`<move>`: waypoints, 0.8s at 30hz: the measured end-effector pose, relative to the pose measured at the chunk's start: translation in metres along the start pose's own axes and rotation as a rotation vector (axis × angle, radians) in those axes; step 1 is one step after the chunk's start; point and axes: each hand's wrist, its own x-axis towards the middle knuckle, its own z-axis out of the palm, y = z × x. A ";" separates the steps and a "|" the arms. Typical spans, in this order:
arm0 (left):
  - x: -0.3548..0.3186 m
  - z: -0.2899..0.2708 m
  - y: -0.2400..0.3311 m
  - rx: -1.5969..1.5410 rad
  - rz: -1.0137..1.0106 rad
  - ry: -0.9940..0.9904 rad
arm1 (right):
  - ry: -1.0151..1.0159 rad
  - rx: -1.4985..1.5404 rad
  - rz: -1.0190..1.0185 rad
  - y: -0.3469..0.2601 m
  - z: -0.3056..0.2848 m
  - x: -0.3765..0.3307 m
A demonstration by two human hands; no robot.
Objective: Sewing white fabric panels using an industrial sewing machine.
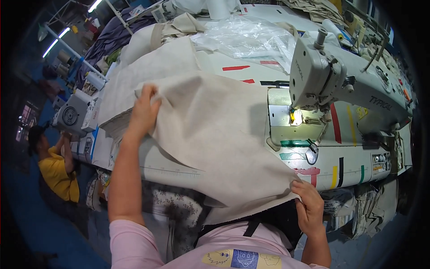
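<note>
A large beige fabric panel (224, 121) spreads across the sewing table, its near edge hanging over the front toward my lap. With closed fingers my left hand (145, 107) grips its upper left edge, beside a thick stack of matching beige fabric (139, 74). My right hand (308, 201) pinches the panel's near right corner at the table's front edge. To the right of the panel stands a white industrial sewing machine (322, 74), its lit needle area (295, 116) apart from the cloth. Part of the panel's underside folds up near my right hand.
Clear plastic sheeting (251, 38) lies behind the panel. Coloured tape strips (336, 123) mark the white tabletop, and a small parts tray (381, 162) sits at its right. Folded cloth bundles (371, 208) hang below. At far left, a person in yellow (58, 170) works nearby.
</note>
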 end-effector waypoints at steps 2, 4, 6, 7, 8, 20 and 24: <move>0.053 -0.010 0.022 0.040 0.013 -0.035 | 0.013 -0.008 0.027 0.000 -0.001 -0.002; 0.121 -0.061 -0.060 0.012 0.123 -0.137 | 0.009 0.016 -0.001 -0.005 0.001 0.001; 0.147 -0.085 -0.077 0.314 -0.030 0.128 | 0.024 -0.003 0.019 -0.006 -0.001 0.001; 0.152 -0.108 -0.102 0.496 -0.126 0.108 | 0.021 0.008 0.019 -0.008 0.000 0.002; 0.154 -0.135 -0.128 0.688 -0.225 0.089 | 0.016 0.028 0.014 -0.008 0.001 0.003; -0.166 0.018 0.133 -0.074 0.067 -0.422 | -0.040 0.014 -0.019 -0.002 -0.003 0.012; -0.154 0.053 0.150 0.143 0.183 -0.553 | -0.046 -0.030 -0.061 0.000 -0.007 0.008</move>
